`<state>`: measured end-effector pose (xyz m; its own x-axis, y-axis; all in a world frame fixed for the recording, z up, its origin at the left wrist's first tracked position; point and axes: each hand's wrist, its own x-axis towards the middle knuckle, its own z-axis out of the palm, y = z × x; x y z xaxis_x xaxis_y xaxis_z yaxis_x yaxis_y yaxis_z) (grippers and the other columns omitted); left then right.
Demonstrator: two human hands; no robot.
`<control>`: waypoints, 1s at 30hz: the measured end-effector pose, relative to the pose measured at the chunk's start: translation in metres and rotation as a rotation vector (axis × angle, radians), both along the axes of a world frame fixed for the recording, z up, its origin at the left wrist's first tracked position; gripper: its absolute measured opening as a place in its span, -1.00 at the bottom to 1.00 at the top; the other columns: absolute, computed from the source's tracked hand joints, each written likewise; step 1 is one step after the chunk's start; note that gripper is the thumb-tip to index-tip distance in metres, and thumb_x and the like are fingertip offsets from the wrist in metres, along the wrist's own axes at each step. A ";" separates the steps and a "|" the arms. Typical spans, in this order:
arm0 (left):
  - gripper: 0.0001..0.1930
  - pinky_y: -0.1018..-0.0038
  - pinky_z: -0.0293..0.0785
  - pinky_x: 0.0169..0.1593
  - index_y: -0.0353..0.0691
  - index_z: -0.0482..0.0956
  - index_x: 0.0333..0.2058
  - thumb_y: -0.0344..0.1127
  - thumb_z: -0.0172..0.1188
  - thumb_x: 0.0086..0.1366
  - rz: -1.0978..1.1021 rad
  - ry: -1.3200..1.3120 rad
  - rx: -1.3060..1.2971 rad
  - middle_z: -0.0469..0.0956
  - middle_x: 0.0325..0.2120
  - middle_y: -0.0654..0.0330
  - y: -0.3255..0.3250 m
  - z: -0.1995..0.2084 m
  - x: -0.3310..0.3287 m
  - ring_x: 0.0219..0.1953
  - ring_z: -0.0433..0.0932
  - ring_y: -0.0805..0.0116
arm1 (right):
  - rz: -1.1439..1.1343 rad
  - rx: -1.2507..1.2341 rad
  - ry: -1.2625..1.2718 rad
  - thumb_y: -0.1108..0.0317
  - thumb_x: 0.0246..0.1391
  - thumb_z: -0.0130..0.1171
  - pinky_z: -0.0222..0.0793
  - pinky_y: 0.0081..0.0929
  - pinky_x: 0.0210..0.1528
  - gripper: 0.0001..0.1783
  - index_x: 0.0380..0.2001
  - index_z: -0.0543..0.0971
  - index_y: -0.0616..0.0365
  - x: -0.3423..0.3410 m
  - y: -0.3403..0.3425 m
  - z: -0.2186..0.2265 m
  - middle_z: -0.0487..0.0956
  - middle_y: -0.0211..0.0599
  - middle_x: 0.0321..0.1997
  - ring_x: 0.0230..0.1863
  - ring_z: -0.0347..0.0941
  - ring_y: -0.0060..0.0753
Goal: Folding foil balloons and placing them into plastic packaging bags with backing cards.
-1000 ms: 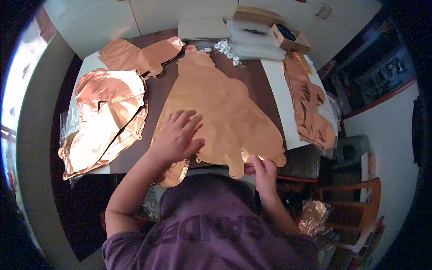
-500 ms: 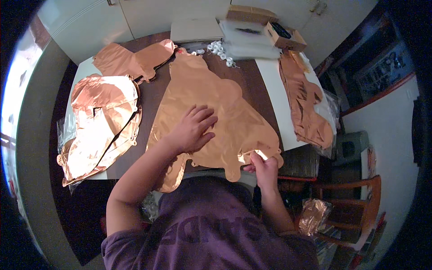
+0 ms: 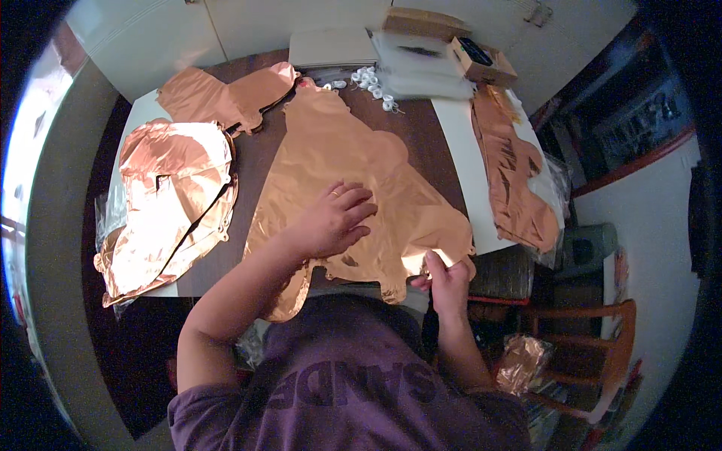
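Note:
A large flat copper-coloured foil balloon [image 3: 338, 150] lies across the middle of the table, its lower edge reaching the front. My left hand [image 3: 340, 219] rests over its centre, palm down, fingers loosely bent and apart, holding nothing. A ring shows on one finger. At the balloon's lower right corner, my right hand [image 3: 448, 286] pinches the edge between thumb and fingers. The foil there is lifted and creased and catches bright light. The fingertips under the edge are partly hidden.
More folded copper foil balloons lie at the left [image 3: 173, 203], at the back left [image 3: 226, 98] and at the right [image 3: 515, 177]. Small white ribbon rolls [image 3: 372, 86], clear plastic bags [image 3: 417, 68] and a cardboard box [image 3: 489, 64] sit at the back. A wooden chair [image 3: 620, 331] stands at lower right.
My left hand has slid slightly right over the foil, its fingers a little more bent. My right hand keeps its pinch and has shifted slightly; the foil beside it creases more.

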<state>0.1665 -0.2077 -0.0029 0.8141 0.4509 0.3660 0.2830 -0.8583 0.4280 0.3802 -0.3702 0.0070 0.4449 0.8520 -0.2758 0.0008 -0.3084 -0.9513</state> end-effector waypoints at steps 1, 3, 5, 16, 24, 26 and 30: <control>-0.55 -0.02 0.20 0.25 -0.19 0.47 0.01 -0.26 0.26 0.12 0.002 -0.001 -0.002 0.41 0.05 -0.02 0.001 -0.002 0.000 0.16 0.33 -0.09 | 0.002 -0.002 -0.001 0.22 0.22 0.13 0.33 -0.67 -0.69 -0.72 -0.22 0.54 0.25 0.000 0.000 0.002 0.59 -0.33 -0.45 -0.66 0.52 -0.50; -0.56 -0.01 0.18 0.26 -0.17 0.47 0.02 -0.25 0.24 0.15 -0.011 0.000 0.030 0.40 0.06 -0.01 0.002 -0.007 0.002 0.17 0.32 -0.07 | 0.001 -0.010 -0.074 0.26 0.22 0.14 0.37 -0.68 -0.69 -0.73 -0.25 0.54 0.32 -0.003 0.001 0.008 0.58 -0.32 -0.46 -0.66 0.52 -0.51; -0.55 -0.02 0.17 0.27 -0.16 0.47 0.04 -0.25 0.24 0.15 -0.015 0.002 0.032 0.39 0.07 0.00 0.002 -0.008 0.003 0.18 0.31 -0.06 | -0.003 0.069 -0.111 0.28 0.21 0.14 0.39 -0.68 -0.69 -0.73 -0.29 0.55 0.34 -0.006 0.004 0.010 0.58 -0.31 -0.47 -0.65 0.52 -0.52; -0.45 -0.08 -0.01 0.35 -0.09 0.39 0.16 -0.08 0.13 0.19 0.054 0.180 0.093 0.30 0.19 0.08 0.001 -0.003 0.005 0.28 0.19 0.04 | 0.274 0.522 -1.212 0.46 -0.15 0.28 0.37 -0.24 -0.17 -0.76 -0.30 0.61 0.17 -0.034 -0.003 0.016 0.59 -0.23 -0.28 -0.27 0.48 -0.15; -0.29 -0.02 -0.12 0.40 -0.08 0.37 0.20 0.02 0.10 0.03 0.052 0.288 0.192 0.21 0.27 0.19 0.007 -0.022 0.002 0.34 0.08 0.16 | 0.740 0.674 -0.772 0.51 -0.12 0.23 0.36 -0.19 0.03 -0.70 -0.21 0.62 0.19 -0.022 0.026 0.018 0.62 -0.24 -0.20 -0.15 0.53 -0.25; -0.29 -0.02 -0.13 0.40 -0.09 0.37 0.20 0.02 0.11 0.03 0.061 0.259 0.177 0.20 0.27 0.18 0.004 -0.015 0.002 0.34 0.08 0.14 | 0.702 0.557 -0.448 0.40 0.06 0.20 0.37 -0.13 0.06 -0.77 -0.18 0.61 0.15 0.003 0.025 0.014 0.63 -0.23 -0.23 -0.14 0.55 -0.08; -0.32 -0.07 -0.11 0.38 0.00 0.35 0.21 -0.02 0.16 0.07 0.035 0.248 0.061 0.21 0.26 0.07 0.002 -0.009 0.002 0.32 0.12 0.07 | 0.561 0.453 -0.948 0.34 0.08 0.17 0.22 -0.16 0.25 -0.67 -0.06 0.57 0.15 0.019 0.052 0.015 0.57 -0.17 -0.02 0.05 0.45 -0.10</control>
